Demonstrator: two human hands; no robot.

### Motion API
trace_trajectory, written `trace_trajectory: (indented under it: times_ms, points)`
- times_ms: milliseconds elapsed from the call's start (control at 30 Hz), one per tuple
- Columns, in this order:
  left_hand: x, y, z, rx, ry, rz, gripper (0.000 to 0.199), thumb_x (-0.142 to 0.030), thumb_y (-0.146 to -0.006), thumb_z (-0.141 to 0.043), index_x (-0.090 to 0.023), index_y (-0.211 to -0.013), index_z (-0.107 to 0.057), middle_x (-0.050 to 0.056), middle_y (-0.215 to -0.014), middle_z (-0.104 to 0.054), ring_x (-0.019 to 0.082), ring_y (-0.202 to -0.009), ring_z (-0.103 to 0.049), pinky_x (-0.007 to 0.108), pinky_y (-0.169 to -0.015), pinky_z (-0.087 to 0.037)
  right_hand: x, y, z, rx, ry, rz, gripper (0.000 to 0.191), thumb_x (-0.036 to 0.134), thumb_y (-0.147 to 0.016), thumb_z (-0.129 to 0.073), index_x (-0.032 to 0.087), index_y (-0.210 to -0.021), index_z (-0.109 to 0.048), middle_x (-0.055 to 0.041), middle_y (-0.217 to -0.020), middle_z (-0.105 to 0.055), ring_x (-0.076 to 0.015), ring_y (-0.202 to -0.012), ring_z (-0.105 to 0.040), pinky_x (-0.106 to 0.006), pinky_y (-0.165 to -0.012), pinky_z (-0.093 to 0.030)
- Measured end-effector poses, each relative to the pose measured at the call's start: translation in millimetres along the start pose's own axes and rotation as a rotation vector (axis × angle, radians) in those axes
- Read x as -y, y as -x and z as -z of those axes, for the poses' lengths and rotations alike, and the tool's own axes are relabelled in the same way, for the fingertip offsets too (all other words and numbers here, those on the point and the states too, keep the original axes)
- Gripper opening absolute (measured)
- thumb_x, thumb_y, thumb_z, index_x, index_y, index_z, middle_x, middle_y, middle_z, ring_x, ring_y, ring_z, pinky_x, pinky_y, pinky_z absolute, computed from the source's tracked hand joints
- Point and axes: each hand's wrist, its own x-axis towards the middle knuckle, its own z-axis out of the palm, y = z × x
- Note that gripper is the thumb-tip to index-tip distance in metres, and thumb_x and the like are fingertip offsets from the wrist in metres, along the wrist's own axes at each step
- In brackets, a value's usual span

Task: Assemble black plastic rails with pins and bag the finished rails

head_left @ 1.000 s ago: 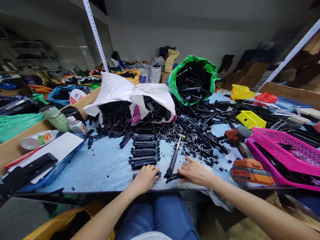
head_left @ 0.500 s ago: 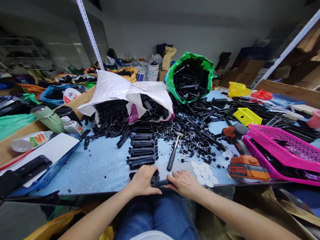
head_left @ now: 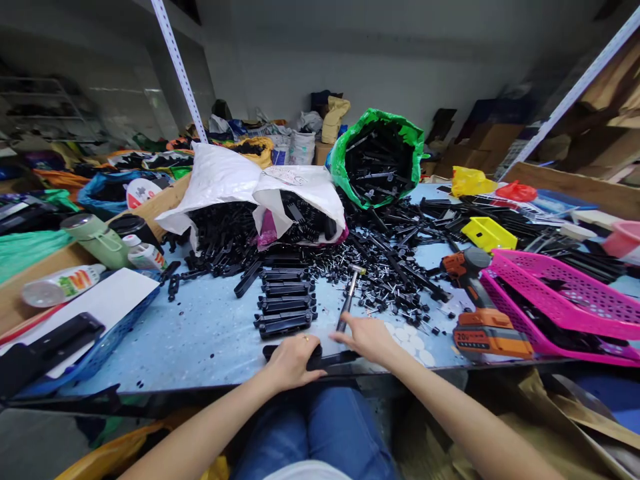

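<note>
My left hand (head_left: 295, 361) is closed over a long black plastic part (head_left: 337, 358) lying at the table's front edge. Just right of it, my right hand (head_left: 367, 339) has its fingers apart at the lower end of a hammer's black handle; the hammer (head_left: 353, 290) lies with its head pointing away. Whether the fingers touch the handle is hard to tell. Several finished-looking black parts (head_left: 287, 303) lie in a stacked row beyond my left hand. White round discs (head_left: 413, 341) are partly hidden behind my right hand.
An orange cordless drill (head_left: 493, 332) and pink baskets (head_left: 575, 293) stand at the right. Loose black pieces and pins (head_left: 385, 287) spread across the middle. White sacks (head_left: 300, 193) and a green bag (head_left: 420, 140) lie behind. Bottles and a blue tray (head_left: 125, 310) are at the left.
My right hand has let go of the black part's right end and moved up and right to the hammer's handle. My left hand stays on the part.
</note>
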Motion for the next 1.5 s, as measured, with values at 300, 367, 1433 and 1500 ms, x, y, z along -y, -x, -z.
trace_trajectory:
  times_ms: [300,367,1433,1500]
  points:
    - [-13.2,-71.4,19.9,0.020,-0.158,0.091,0.028,-0.012,-0.085,-0.035,-0.014,-0.108,-0.052,0.011,-0.100,-0.057,0.023,-0.095,-0.051,0.034,-0.079,-0.042,-47.1,-26.9,1.9,-0.103,-0.088,-0.450,0.046,0.028,-0.077,-0.049,0.017,-0.120,-0.041,-0.0104,-0.087,-0.067,-0.0248,-0.080,-0.064,-0.029,-0.063,-0.043]
    - [-7.4,-102.2,20.3,0.032,-0.150,0.095,0.034,-0.004,-0.081,-0.035,-0.015,-0.108,-0.052,0.012,-0.101,-0.056,0.022,-0.095,-0.052,0.033,-0.078,-0.043,-79.4,-13.1,10.7,-0.118,-0.003,-0.521,0.035,0.024,-0.078,-0.047,0.017,-0.112,-0.049,-0.0111,-0.089,-0.066,-0.0247,-0.081,-0.063,-0.030,-0.064,-0.043]
    - [31.6,52.9,38.6,-0.325,1.274,0.884,0.039,-0.048,-0.052,-0.071,-0.014,-0.058,-0.053,-0.002,-0.048,-0.054,0.008,-0.044,-0.048,0.020,-0.046,-0.036,22.5,11.0,-49.1,-0.571,-0.678,0.481,0.020,0.022,-0.088,-0.041,0.019,-0.081,-0.059,-0.0065,-0.083,-0.063,-0.0127,-0.074,-0.060,-0.024,-0.064,-0.049]
    - [34.8,52.7,39.8,-0.307,1.240,0.885,0.038,-0.048,-0.052,-0.069,-0.014,-0.057,-0.052,-0.003,-0.047,-0.053,0.008,-0.043,-0.048,0.020,-0.046,-0.035,23.2,9.0,-51.4,-0.607,-0.704,0.439,0.019,0.024,-0.088,-0.041,0.019,-0.079,-0.058,-0.0065,-0.082,-0.062,-0.0134,-0.074,-0.060,-0.025,-0.065,-0.050]
